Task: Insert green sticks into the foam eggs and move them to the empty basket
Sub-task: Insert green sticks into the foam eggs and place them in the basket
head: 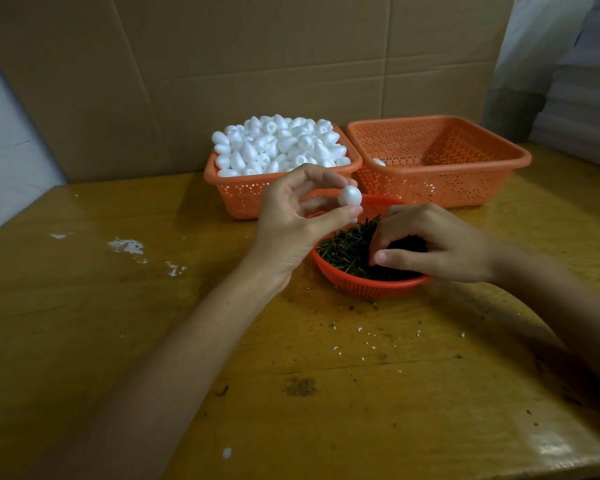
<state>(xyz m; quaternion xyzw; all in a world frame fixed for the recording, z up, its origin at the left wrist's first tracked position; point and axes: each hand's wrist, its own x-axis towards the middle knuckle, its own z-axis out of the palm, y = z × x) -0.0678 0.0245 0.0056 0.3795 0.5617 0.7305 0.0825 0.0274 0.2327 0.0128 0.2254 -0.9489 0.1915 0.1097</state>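
My left hand (293, 223) pinches a white foam egg (350, 196) between thumb and fingertips, above the far rim of a round orange bowl (361, 284). That bowl holds a heap of green sticks (347, 247). My right hand (430, 242) reaches into the heap with curled fingers; whether it holds a stick is hidden. Behind stands an orange basket (243, 195) piled with foam eggs (278, 143). To its right is a second orange basket (465, 161), with one foam egg (379, 162) showing at its left inner corner.
All three containers stand on a worn yellow wooden table (153, 323) with white paint marks (129, 245) and scattered crumbs (378, 341). A cardboard sheet (257, 64) leans behind the baskets.
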